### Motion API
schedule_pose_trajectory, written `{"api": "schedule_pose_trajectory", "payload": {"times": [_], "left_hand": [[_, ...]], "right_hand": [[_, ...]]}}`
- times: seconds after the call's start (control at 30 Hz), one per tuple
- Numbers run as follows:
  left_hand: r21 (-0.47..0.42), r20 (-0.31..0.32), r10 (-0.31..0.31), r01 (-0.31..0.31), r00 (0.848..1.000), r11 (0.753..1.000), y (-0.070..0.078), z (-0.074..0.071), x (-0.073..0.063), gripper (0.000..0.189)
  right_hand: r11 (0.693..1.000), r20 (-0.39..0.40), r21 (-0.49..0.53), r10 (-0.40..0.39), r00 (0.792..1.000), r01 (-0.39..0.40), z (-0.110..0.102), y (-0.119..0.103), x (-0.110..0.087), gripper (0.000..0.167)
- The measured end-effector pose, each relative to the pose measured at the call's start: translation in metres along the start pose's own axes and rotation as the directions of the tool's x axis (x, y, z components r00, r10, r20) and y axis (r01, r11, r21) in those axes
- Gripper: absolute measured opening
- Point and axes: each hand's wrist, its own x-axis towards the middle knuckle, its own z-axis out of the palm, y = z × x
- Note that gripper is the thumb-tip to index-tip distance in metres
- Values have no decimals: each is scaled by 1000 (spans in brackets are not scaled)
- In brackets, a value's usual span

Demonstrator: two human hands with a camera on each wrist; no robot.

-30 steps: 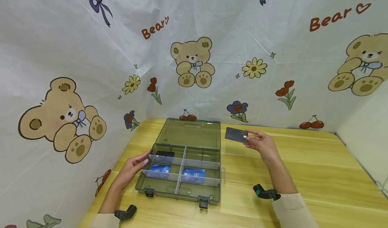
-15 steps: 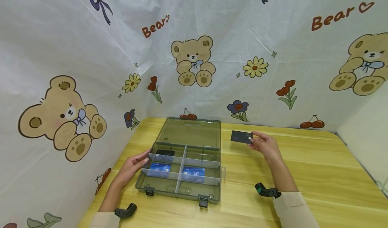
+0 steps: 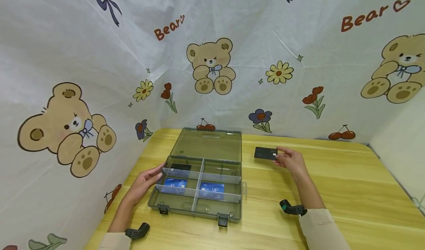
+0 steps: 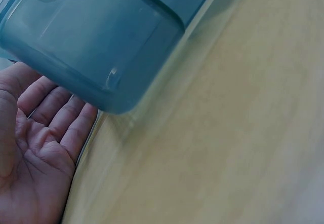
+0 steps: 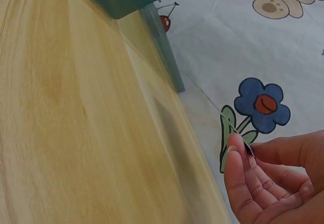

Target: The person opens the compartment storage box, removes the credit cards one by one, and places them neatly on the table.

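Note:
Between thumb and fingers, my right hand [image 3: 292, 163] pinches a black VIP card [image 3: 265, 153] by its right end, to the right of the box's raised lid. The right wrist view shows this card [image 5: 215, 105] nearly edge-on, standing over the table's far edge. My left hand [image 3: 143, 185] rests against the left side of a green see-through divided box [image 3: 217, 216]; its fingers [image 4: 71, 115] lie fairly straight along the wall, their tips hidden. Inside the box, a black card [image 3: 180, 167] lies in the back left compartment, and blue cards [image 3: 176, 183] lie in both middle ones.
The box's lid [image 3: 209, 144] lies folded back toward the bear-printed cloth [image 3: 245, 28] behind the table. Two black latches [image 3: 223, 221] stick out at the box's front. Wood-grain table top [image 3: 348, 183] stretches to the right, up to a pale wall [image 3: 401, 143].
My right hand has drifted right with the black card, away from the lid, and the card sits slightly lower and more level in view. My left hand has stayed at the box.

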Motion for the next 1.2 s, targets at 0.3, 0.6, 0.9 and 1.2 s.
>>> {"api": "schedule_pose_trajectory", "payload": {"times": [0.3, 0.6, 0.9, 1.2], "left_hand": [[12, -8, 5, -5, 1000, 1000, 1, 0, -1, 51], [7, -6, 1, -1, 1000, 1000, -1, -1, -1, 52], [-2, -1, 10, -10, 1000, 1000, -1, 0, -1, 51], [-17, 14, 9, -9, 1000, 1000, -3, -2, 0, 52]], "right_hand": [[997, -14, -48, 56, 998, -57, 0, 8, 4, 49], [995, 17, -77, 61, 998, -59, 0, 11, 1, 48], [989, 5, -127, 72, 997, -71, 3, 12, 1, 49], [982, -32, -168, 81, 996, -85, 3, 16, 2, 44]]}}
